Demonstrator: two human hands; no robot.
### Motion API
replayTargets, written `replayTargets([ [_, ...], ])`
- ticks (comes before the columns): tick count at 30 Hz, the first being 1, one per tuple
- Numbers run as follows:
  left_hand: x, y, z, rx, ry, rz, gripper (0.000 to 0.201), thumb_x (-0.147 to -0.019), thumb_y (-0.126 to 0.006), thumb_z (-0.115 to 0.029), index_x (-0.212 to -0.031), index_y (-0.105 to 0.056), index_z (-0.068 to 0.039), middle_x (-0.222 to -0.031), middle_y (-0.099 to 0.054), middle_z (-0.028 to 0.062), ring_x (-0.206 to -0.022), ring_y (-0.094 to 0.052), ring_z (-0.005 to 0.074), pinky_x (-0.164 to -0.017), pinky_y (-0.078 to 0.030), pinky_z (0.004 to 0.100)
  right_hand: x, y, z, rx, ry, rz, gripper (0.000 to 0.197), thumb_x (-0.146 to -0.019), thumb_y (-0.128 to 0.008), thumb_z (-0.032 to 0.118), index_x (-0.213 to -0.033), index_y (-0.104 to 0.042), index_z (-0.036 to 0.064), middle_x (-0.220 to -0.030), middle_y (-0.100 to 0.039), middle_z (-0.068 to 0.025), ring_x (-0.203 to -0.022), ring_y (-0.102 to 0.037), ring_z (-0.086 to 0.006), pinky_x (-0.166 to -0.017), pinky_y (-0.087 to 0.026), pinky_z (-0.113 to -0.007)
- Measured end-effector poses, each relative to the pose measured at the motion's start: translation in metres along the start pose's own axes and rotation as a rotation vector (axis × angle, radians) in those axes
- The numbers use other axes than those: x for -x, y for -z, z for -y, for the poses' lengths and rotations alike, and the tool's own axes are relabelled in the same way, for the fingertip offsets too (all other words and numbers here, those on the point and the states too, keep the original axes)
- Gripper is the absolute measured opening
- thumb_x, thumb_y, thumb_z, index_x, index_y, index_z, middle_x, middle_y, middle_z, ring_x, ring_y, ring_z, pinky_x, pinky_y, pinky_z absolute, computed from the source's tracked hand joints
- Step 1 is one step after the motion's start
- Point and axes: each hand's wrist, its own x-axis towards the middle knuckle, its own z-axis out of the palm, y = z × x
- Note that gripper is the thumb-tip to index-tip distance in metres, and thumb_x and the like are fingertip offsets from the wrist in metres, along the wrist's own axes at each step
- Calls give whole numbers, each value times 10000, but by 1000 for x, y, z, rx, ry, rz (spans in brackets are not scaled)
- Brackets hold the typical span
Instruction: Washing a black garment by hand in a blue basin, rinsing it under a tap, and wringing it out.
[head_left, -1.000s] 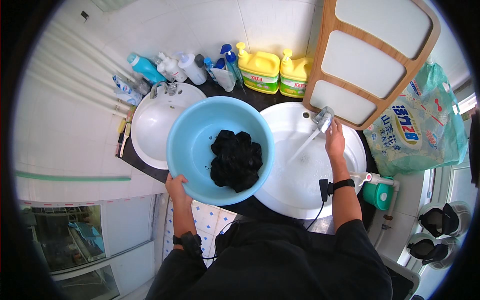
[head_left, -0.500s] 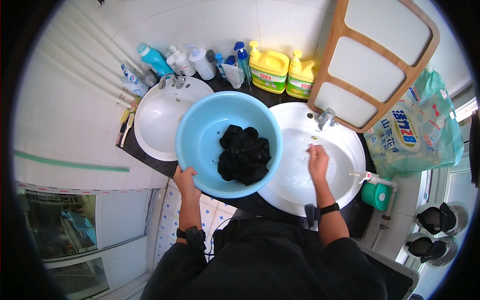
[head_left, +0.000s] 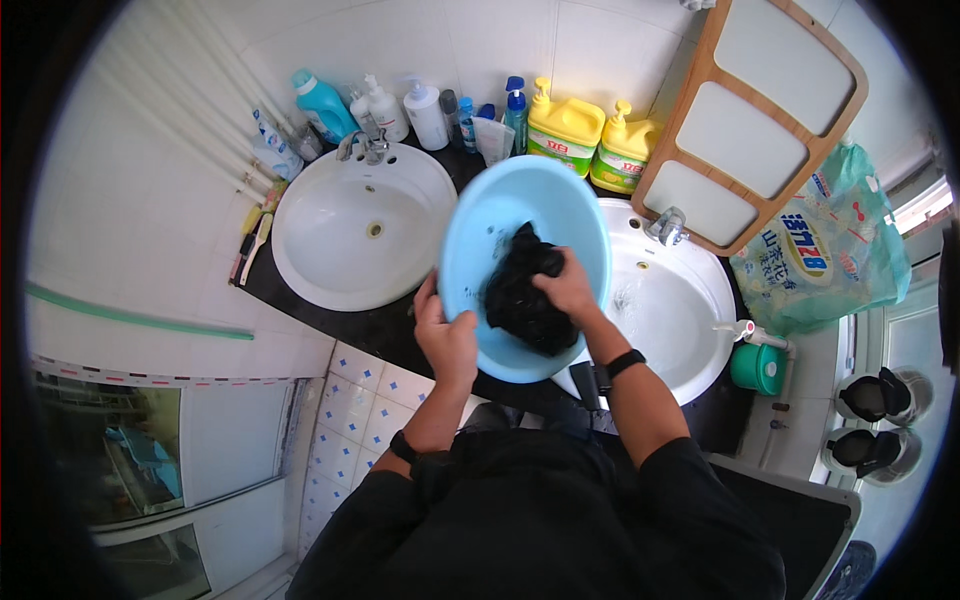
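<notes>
A light blue plastic basin [head_left: 470, 235] is held tilted over the counter, partly covering the right sink [head_left: 690, 340]. My left hand [head_left: 448, 338] is closed on its near left rim, thumb on the inner side. Inside lies a bunched-up black cloth [head_left: 522, 300], apparently a garment. My right hand [head_left: 568, 290] reaches over the near right rim with its fingers closed on the cloth. Small dark specks or drops show on the basin's inner wall. A little water lies in the right sink below its faucet [head_left: 667, 227].
On the left stands a white sink [head_left: 330, 240] with brushes [head_left: 255, 245] beside it. Bottles [head_left: 425, 112] and yellow jugs [head_left: 566, 130] line the wall. A wood-framed panel [head_left: 735, 150] leans behind the right sink, near a green plastic bag [head_left: 840, 250] and a green tub [head_left: 757, 369].
My right hand has moved from the right sink into the basin and taken hold of the black cloth. The basin has shifted right and tilted, uncovering more of the left sink.
</notes>
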Motion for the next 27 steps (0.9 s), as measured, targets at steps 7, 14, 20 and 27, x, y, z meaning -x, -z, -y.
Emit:
replayTargets([
  [7, 2, -7, -19, -173, -797, 296, 187, -593, -535, 85, -564, -360, 28, -1268, -519, 235, -1273, -393, 456, -1020, -347, 525, 42, 81, 67, -1056, -23, -166, 415, -821, -619, 188, -1193, -507, 41, -1045, -605, -117, -930, -624, -267, -856, -530, -393],
  [14, -8, -23, -16, -90, -1210, 402, 259, -631, -578, 56, -542, -346, -15, -1216, -556, 216, -1259, -417, 426, -1059, -293, 632, 97, 116, 43, -1425, 104, -142, 438, -930, -497, 361, -1240, -508, 51, -1125, -610, -117, -945, -612, -261, -854, -522, -384],
  [20, 1, -22, -1, -57, -1231, 484, 269, -675, -555, 85, -521, -374, -39, -1231, -570, 130, -1264, -447, 329, -1074, -237, 676, 129, 103, 15, -1578, 301, 60, 441, -945, -468, 379, -1235, -512, 50, -1128, -610, -120, -945, -609, -253, -848, -522, -377],
  [27, -6, -18, 3, -85, -1172, 388, 267, -658, -550, 121, -535, -363, -25, -1249, -552, 149, -1267, -436, 365, -1059, -244, 690, 108, 107, 49, -1465, 453, 219, 449, -981, -403, 408, -1206, -529, 41, -1121, -614, -117, -926, -601, -235, -830, -515, -354],
])
